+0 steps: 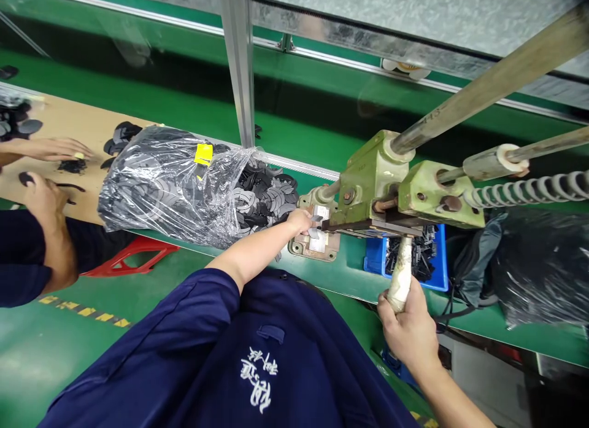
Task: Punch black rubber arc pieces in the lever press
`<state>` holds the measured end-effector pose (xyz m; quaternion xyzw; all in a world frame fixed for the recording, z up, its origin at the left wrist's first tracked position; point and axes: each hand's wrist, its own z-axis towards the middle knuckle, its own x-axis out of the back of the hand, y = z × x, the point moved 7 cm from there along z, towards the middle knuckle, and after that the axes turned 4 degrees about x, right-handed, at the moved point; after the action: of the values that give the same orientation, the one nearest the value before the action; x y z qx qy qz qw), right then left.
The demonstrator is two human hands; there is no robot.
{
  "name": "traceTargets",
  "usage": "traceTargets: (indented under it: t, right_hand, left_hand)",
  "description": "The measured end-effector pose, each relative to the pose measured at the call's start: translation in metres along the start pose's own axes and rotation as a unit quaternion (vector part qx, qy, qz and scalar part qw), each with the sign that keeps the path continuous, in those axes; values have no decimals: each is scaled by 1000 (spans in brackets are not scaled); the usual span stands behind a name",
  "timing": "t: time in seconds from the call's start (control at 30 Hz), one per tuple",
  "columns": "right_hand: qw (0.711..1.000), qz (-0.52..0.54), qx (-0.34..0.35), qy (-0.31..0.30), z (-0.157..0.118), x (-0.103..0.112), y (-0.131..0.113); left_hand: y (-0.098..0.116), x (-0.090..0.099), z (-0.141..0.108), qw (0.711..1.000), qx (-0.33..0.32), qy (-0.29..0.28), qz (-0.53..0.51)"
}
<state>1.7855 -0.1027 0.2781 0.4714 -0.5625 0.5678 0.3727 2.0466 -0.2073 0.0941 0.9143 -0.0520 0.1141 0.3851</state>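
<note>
Right hand (411,326), head view: the fingers and thumb are closed around the pale, wrapped lever handle (401,274) of the green press (372,182), on the wearer's side of the press. Left hand (300,221): the fingers are drawn nearly together at a small grey part (317,218) located at the base plate (329,254) of the press. Whether the fingers pinch this part or only touch it cannot be told. To the left of the press, a clear plastic bag (156,188) bearing a yellow label (204,153) lies with its mouth toward the press; grey and black curved parts (264,191) fill it and spill out. To the right of the press base, a blue bin (442,262) contains black parts (423,256). Well to the left of the press, a co-worker's hands (46,198) are above a tan work surface (87,124).
</note>
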Motion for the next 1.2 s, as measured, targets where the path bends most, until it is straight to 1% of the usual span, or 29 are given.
traceTargets:
  t: [0.07, 0.13, 0.2, 0.27, 0.33, 0.47, 0.53, 0.6, 0.67, 0.73, 0.77, 0.8, 0.83, 0.87, 0.9, 0.93, 0.97, 1.0, 1.03, 1.1, 1.17, 1.2]
  right_hand:
    - [1000, 1, -2, -2, 0, -1, 2]
    - [1000, 1, -7, -8, 0, -2, 3]
    - [1000, 5, -11, -15, 0, -2, 3]
    - [1000, 9, -16, -18, 0, -2, 3]
    - [1000, 14, -16, -19, 0, -2, 2]
    - [999, 27, -12, -13, -1, -1, 0]
    - [999, 30, -13, -10, -1, -1, 0]
    - [999, 35, -11, -9, -1, -1, -1]
    - [999, 41, -9, -10, -1, -1, -2]
    - [999, 47, -9, -10, -1, -1, -2]
    - [999, 48, -11, -11, -1, -1, -1]
    - [999, 47, -13, -12, -1, -2, -1]
    - [999, 47, -15, -13, -1, -2, -1]
    - [999, 46, -17, -14, -1, -2, -1]
    - [999, 46, -16, -14, -1, -2, -1]
    - [999, 49, -13, -13, -2, -2, -1]
    - [998, 53, -10, -12, -2, -2, -2]
    - [998, 57, -9, -11, -2, -1, -2]
    - [998, 60, -10, -11, -2, -1, -2]
    - [998, 68, -12, -12, -2, -1, -2]
    - [997, 72, -9, -12, -2, -1, -3]
    - [997, 73, -8, -10, -2, 0, -3]
  left_hand:
    - [5, -1, 0, 999, 0, 5, 54]
    - [13, -2, -2, 994, -14, 17, 112]
    - [21, -4, -5, 988, -29, 23, 148]
    - [27, -6, -6, 986, -28, 22, 160]
    - [30, -6, -5, 986, -11, 20, 165]
    - [34, -6, 0, 986, 1, 32, 164]
    - [33, -5, 0, 989, -6, 45, 139]
    - [29, -6, -2, 995, -6, 43, 90]
    - [21, -9, -6, 1000, -3, 16, -4]
    - [12, -11, -10, 992, 0, -27, -124]
    - [8, -9, -12, 985, -3, -40, -170]
    - [4, -4, -13, 981, -9, -37, -192]
    - [1, 5, -13, 983, -22, -18, -179]
    - [-1, 17, -13, 990, -42, 21, -132]
    - [-1, 32, -14, 993, -69, 75, -56]
    - [1, 45, -14, 986, -95, 130, 36]
    - [5, 56, -15, 969, -116, 174, 131]
    - [8, 63, -14, 946, -127, 203, 216]
    - [10, 67, -13, 924, -131, 219, 285]
    - [14, 70, -9, 892, -123, 230, 368]
    - [19, 70, -6, 876, -114, 235, 404]
    - [20, 69, -5, 873, -108, 236, 413]
